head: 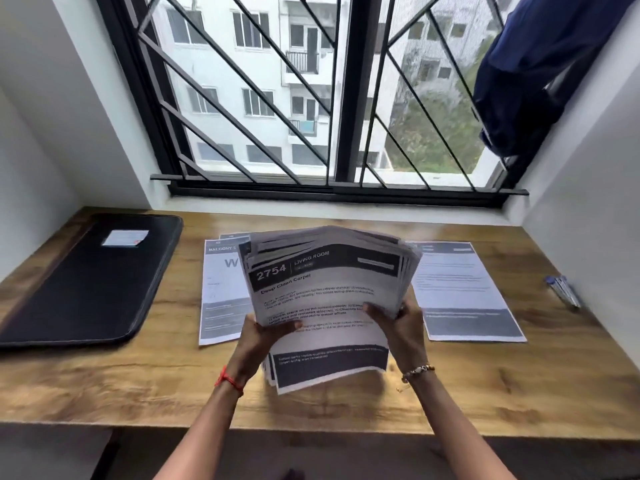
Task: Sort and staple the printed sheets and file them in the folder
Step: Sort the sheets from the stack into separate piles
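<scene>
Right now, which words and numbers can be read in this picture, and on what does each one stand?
"2754": header of the top sheet of the held stack.
"LIVING ROOM": same header, right of the number.
"Deep Clean Carpet": title below that header.
"BALCONY", with a large "W" below: left sheet on the desk, partly hidden.
Too blurred to read: all body text, the right sheet, the folder label.

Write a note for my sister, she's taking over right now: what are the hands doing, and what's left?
Left hand and right hand both grip the fanned stack of sheets above the desk.
Left pile and right sheet lie flat on the desk.
Black folder lies closed, far left.
Done: sorting started.
Left: sort the stack, staple, file.
</scene>
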The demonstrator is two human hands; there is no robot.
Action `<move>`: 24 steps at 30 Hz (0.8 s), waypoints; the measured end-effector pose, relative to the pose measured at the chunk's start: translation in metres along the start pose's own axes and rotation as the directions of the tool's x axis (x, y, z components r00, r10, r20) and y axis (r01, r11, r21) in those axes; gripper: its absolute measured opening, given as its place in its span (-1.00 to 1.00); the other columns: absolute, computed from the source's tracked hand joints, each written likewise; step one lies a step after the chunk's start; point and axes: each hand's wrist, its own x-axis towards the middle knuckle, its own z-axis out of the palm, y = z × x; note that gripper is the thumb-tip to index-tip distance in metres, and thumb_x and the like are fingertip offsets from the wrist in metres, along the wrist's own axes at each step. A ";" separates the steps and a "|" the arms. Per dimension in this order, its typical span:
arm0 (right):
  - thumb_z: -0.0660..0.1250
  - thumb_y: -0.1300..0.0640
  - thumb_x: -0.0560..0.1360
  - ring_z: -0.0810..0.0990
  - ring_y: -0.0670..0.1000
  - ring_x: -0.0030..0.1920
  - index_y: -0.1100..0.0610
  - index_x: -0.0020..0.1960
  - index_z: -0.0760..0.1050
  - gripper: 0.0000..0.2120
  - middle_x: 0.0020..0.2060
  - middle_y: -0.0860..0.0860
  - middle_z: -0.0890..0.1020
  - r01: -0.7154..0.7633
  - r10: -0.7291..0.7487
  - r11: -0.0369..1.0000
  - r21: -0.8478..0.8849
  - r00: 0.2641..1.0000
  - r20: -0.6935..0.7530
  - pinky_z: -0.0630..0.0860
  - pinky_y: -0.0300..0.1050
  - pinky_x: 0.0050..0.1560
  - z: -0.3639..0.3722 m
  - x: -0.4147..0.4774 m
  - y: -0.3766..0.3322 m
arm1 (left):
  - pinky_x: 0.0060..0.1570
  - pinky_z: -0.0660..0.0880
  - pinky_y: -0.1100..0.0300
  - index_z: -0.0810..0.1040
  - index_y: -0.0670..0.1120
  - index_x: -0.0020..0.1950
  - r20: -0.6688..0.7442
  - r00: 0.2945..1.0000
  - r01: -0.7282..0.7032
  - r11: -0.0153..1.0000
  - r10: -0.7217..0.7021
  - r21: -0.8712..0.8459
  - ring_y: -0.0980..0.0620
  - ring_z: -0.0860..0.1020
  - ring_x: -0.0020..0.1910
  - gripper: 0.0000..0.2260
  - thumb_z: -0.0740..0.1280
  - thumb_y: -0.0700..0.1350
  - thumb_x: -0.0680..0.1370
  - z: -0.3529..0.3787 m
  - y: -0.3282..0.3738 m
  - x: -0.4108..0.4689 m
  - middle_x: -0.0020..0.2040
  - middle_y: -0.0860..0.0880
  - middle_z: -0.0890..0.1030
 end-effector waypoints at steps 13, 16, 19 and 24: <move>0.37 0.20 0.42 0.41 0.08 0.14 0.18 0.17 0.45 -0.67 0.10 0.08 0.41 0.589 -0.762 0.537 -0.603 0.646 -0.048 0.43 0.03 0.15 0.000 0.014 -0.049 | -0.05 0.61 0.05 0.71 -0.03 -0.13 0.085 0.996 0.001 0.999 0.003 -0.052 -0.08 0.65 -0.08 -0.71 0.60 -0.23 0.20 -0.003 0.003 -0.001 -0.06 -0.13 0.69; 0.35 0.17 0.43 0.40 0.09 0.08 0.18 0.10 0.47 -0.74 0.05 0.08 0.42 0.579 -0.781 0.500 -0.644 0.623 -0.046 0.41 -0.01 0.11 -0.001 0.015 -0.051 | -0.05 0.60 0.06 0.72 -0.01 -0.18 0.069 0.998 0.004 0.999 -0.002 -0.038 -0.08 0.63 -0.09 -0.68 0.49 -0.43 0.28 -0.003 0.001 0.000 -0.10 -0.10 0.70; 0.35 0.21 0.46 0.41 0.10 0.03 0.19 -0.03 0.52 -0.89 0.00 0.07 0.42 0.580 -0.802 0.470 -0.666 0.595 -0.048 0.40 -0.03 0.09 -0.003 0.016 -0.054 | -0.10 0.62 0.11 0.71 -0.07 -0.17 0.079 0.997 -0.001 0.998 0.005 -0.056 -0.07 0.64 -0.11 -0.75 0.59 -0.27 0.21 -0.002 0.003 -0.001 -0.10 -0.11 0.70; 0.35 0.29 0.45 0.43 0.10 -0.02 0.25 -0.12 0.59 -0.95 -0.16 0.10 0.58 0.636 -0.867 0.333 -0.696 0.496 0.038 0.41 -0.04 0.03 -0.006 0.017 -0.054 | -0.15 0.62 0.14 0.72 -0.05 -0.17 0.078 0.997 0.006 0.999 -0.003 -0.044 -0.06 0.66 -0.13 -0.60 0.68 -0.06 0.04 -0.004 0.001 0.001 -0.10 -0.11 0.70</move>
